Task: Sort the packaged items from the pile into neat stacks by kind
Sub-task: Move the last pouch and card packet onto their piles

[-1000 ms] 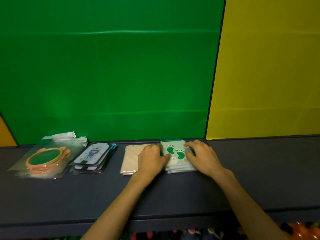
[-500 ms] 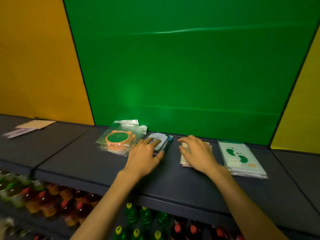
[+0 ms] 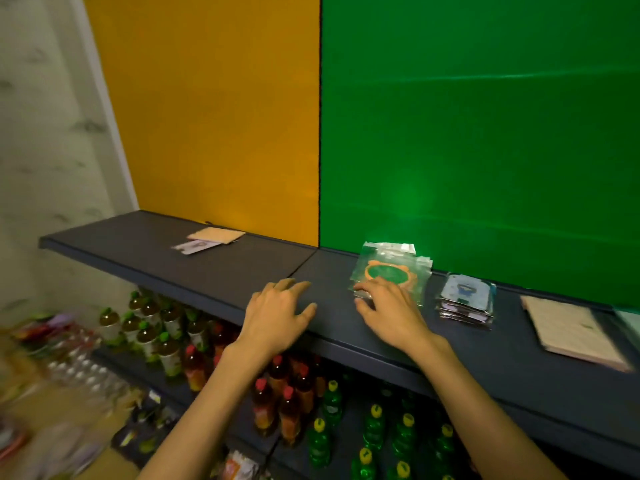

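On the dark shelf lie sorted stacks: clear bags with an orange-and-green ring, a stack of phone-case packs, beige packs, and the edge of a pale green pack at the far right. Two loose items, a beige pack and a white pack, lie far left. My left hand hovers flat over bare shelf, holding nothing. My right hand rests its spread fingers on the near edge of the ring bags.
A yellow panel and a green panel back the shelf. Below it, a lower shelf holds several brown and green drink bottles. A white wall stands at the left.
My view and both hands have swung left along the shelf. My right hand went from the beige packs to the ring bags, and my left hand left the phone-case packs for bare shelf.
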Demonstrator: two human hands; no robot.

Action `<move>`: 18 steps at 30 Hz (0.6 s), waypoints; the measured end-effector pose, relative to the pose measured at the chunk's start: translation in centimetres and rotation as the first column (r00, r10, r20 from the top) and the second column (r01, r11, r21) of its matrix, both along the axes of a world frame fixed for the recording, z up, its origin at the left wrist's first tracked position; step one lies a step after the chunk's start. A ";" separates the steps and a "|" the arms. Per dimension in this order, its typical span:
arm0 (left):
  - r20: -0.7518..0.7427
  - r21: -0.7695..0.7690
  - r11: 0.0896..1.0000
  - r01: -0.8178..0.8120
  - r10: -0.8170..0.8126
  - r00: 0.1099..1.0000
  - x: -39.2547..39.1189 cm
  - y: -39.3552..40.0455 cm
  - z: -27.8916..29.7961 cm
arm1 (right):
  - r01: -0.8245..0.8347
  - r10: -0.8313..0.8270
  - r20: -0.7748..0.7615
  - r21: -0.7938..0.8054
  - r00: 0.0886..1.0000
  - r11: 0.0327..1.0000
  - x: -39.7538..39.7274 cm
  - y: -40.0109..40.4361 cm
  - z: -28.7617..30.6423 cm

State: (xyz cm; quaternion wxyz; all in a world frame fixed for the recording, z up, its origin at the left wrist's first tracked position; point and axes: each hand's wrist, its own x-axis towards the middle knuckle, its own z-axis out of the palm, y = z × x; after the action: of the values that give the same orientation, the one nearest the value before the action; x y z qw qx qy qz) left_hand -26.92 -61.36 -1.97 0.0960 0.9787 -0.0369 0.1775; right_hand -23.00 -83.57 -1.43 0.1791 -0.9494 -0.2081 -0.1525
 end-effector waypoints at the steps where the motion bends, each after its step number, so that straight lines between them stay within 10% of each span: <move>1: -0.001 0.004 1.000 -0.007 0.007 1.000 -0.3 1.9 0.0 | -0.006 0.006 -0.002 -0.004 1.000 1.000 0.1 1.8 -0.1; 18: -0.038 0.021 0.988 -0.152 0.153 0.988 3.3 26.2 -2.3 | -0.075 0.073 -0.019 -0.074 0.997 0.994 6.1 25.7 -1.0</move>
State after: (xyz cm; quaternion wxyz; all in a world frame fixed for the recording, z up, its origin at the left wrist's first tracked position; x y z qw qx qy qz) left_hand -23.66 -35.12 -4.29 0.0739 0.9829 0.0383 0.1644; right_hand -16.85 -57.86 -2.40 0.1505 -0.9483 -0.2474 -0.1301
